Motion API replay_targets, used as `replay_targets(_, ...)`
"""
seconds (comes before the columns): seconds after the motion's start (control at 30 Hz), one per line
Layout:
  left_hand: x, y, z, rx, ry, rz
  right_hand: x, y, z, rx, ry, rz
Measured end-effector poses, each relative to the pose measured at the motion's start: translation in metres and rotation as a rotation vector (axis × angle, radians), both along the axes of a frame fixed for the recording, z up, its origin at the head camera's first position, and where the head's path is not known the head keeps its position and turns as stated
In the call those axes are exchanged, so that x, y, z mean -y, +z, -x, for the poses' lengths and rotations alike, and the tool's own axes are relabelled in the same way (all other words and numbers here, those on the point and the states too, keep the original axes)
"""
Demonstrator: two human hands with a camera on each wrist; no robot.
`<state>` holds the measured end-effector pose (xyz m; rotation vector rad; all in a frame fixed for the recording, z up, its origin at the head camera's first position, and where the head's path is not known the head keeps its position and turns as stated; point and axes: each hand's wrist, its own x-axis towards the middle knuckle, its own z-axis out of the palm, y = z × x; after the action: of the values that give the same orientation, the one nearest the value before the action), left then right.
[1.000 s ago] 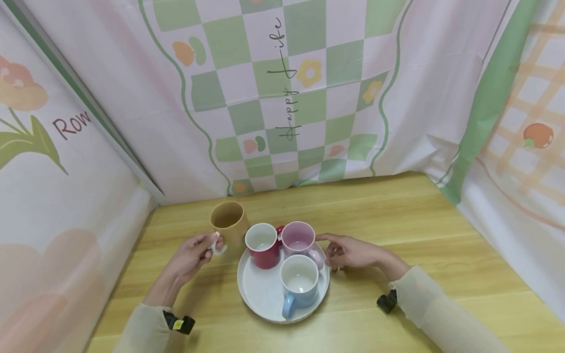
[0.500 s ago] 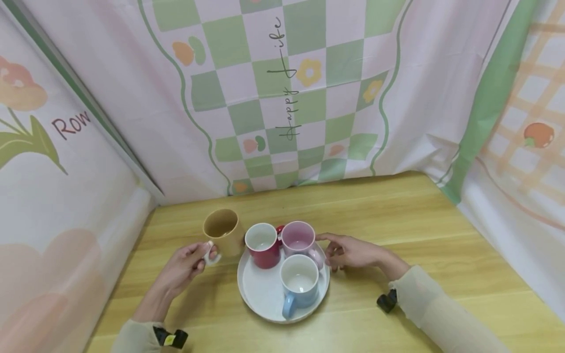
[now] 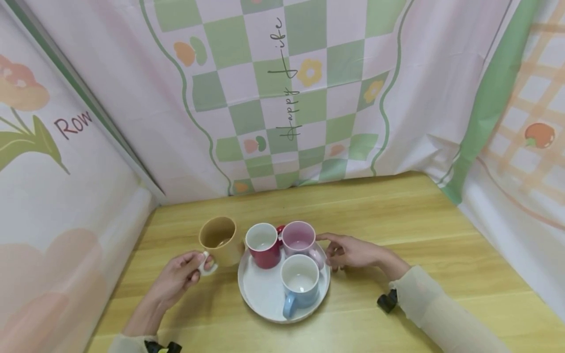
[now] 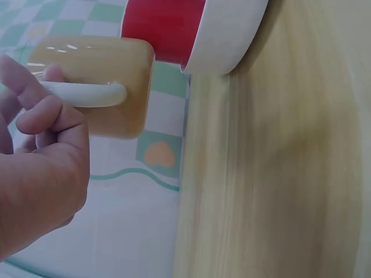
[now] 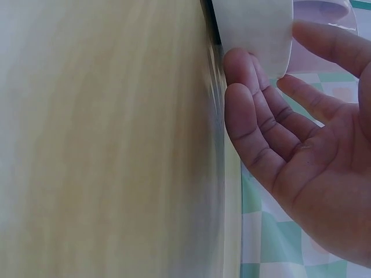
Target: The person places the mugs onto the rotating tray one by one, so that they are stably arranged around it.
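Note:
My left hand (image 3: 176, 277) pinches the white handle (image 3: 208, 266) of a tan mug (image 3: 228, 253). In the left wrist view the tan mug (image 4: 113, 58) is up off the tabletop, left of the round white tray (image 3: 260, 294). Three mugs stand on that tray: a red one (image 3: 267, 258) with a white inside, a pink mug (image 3: 291, 251) at the back right, and a light blue mug (image 3: 305, 297) in front. At the tray's right side is my right hand (image 3: 353, 252), thumb and fingers spread, fingertips right at the rim (image 5: 258, 35) in the right wrist view.
A wooden table (image 3: 388, 211) lies under everything. Behind it hangs a curtain (image 3: 304, 98) with green and white checks, and printed cloths (image 3: 66, 196) close off both sides.
My left hand has drawn the tan mug toward me and slightly left, away from the back of the table. The right hand, the tray and its mugs stay where they were.

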<state>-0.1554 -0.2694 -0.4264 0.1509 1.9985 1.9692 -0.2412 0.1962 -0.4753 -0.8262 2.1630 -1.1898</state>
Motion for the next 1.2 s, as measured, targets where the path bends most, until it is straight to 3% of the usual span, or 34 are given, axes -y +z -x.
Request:
replay_targets(0.4, 0.008, -0.004, -0.012, -0.012, -0.102, -0.020, 0.001, -0.002, 0.001, 0.006, -0.007, -0.001)
replay_targets(0.6, 0.003, -0.005, -0.019, -0.015, -0.143, -0.041, 0.000, -0.001, 0.001, -0.007, -0.003, -0.005)
replay_targets(0.97, -0.009, -0.015, -0.024, -0.089, -0.261, -0.081, 0.001, 0.001, -0.001, -0.004, -0.005, 0.011)
replay_targets(1.2, -0.018, -0.016, -0.024, -0.075, -0.314, -0.076, 0.001, 0.002, -0.002, 0.001, -0.011, 0.011)
